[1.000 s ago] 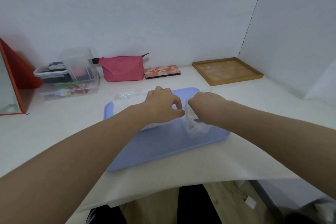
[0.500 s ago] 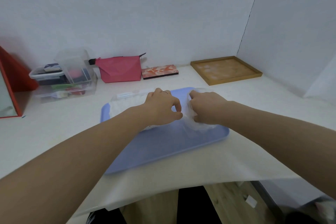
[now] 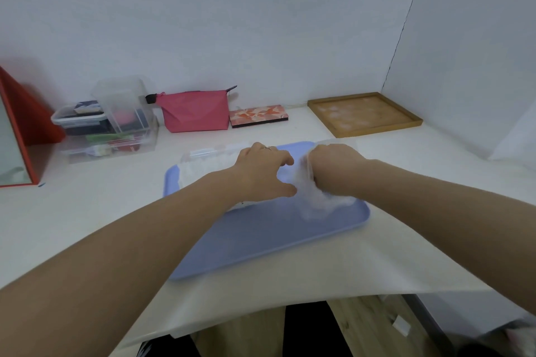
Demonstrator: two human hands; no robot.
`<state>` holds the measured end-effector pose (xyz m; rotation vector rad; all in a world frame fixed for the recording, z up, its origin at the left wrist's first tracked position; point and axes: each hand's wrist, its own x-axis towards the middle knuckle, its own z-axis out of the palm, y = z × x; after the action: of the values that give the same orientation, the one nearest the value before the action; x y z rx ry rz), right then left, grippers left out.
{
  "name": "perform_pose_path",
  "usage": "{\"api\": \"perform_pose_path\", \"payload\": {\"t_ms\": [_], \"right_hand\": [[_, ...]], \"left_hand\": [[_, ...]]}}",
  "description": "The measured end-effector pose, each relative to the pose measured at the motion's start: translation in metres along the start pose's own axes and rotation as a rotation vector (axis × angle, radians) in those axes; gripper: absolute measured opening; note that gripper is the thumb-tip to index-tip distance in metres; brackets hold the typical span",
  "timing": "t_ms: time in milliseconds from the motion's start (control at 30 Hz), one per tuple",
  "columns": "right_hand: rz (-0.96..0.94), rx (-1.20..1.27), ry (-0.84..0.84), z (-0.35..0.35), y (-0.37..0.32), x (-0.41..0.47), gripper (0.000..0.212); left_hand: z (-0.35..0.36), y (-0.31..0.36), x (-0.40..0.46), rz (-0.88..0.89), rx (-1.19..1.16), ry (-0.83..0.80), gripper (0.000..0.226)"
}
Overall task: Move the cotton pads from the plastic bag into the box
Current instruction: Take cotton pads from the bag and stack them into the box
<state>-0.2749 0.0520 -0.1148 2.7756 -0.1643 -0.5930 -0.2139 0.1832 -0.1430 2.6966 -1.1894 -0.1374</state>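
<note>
Both forearms stretched fwd, left hand knuckles up w/ thumb spread from fingers, right hand curled into fist, hands close together

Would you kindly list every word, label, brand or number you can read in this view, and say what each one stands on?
No text can be read here.
Items in the clear plastic storage boxes: packaging too blurred to read.
Flat orange-patterned case: a pattern, no legible words.
Pink zip pouch, blue plastic tray and clear plastic bag: no lettering visible.
</note>
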Motion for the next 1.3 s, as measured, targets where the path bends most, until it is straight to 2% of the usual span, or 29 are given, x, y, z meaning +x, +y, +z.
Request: {"api": "perform_pose_path", "payload": {"t_ms": [67,167,300,367,467,533,567,600,733,833,967,1033,1100,1233,1300], "right_hand": [[-0.047,0.073,0.077,-0.004,0.011,-0.004,0.031],[-0.100,0.362,0.278,-0.011,0.035,-0.006,0.026],[-0.204,0.467,0.220,-0.013,0.048,-0.010,0.034],[-0.186,0.543,0.210,-0.012,0.046,-0.015,0.029],[-0.142,0.612,0.223,-0.008,0.049,-0.016,0.038],[-0.143,0.528,0.211,-0.007,0.052,-0.010,0.012],[-0.142,0.488,0.201,-0.009,0.054,-0.008,0.006],[-0.137,0.472,0.191,-0.009,0.058,-0.007,0.013],[-0.128,0.515,0.162,-0.012,0.065,-0.012,0.016],[-0.117,0.582,0.194,-0.007,0.067,-0.012,0.009],[-0.039,0.580,0.231,-0.002,0.070,-0.005,0.020],[-0.025,0.569,0.220,-0.003,0.068,-0.006,0.022],[-0.029,0.545,0.266,-0.004,0.066,-0.009,0.016],[-0.040,0.480,0.391,-0.006,0.066,-0.012,0.022],[-0.018,0.465,0.389,-0.007,0.067,-0.010,0.023]], "left_hand": [[0.003,0.001,0.002,0.017,-0.046,0.017,0.059],[0.006,0.002,0.006,0.039,-0.117,0.082,0.038],[0.007,0.005,0.009,0.045,-0.167,0.139,0.023],[0.008,0.006,0.010,0.046,-0.176,0.124,0.021],[0.010,0.006,0.012,0.059,-0.169,0.116,0.019],[0.010,0.005,0.013,0.052,-0.185,0.126,0.015],[0.010,0.004,0.015,0.047,-0.187,0.130,0.012],[0.011,0.003,0.015,0.042,-0.188,0.131,0.010],[0.011,0.002,0.016,0.035,-0.211,0.151,0.007],[0.009,0.004,0.012,0.051,-0.267,0.109,0.019],[0.003,0.010,0.008,0.047,-0.365,0.032,0.063],[0.004,0.014,0.008,0.046,-0.448,0.064,0.072],[0.005,0.016,0.009,0.071,-0.463,0.098,0.065],[0.008,0.015,0.012,0.121,-0.362,0.152,0.020],[0.009,0.015,0.014,0.112,-0.377,0.179,0.010]]}}
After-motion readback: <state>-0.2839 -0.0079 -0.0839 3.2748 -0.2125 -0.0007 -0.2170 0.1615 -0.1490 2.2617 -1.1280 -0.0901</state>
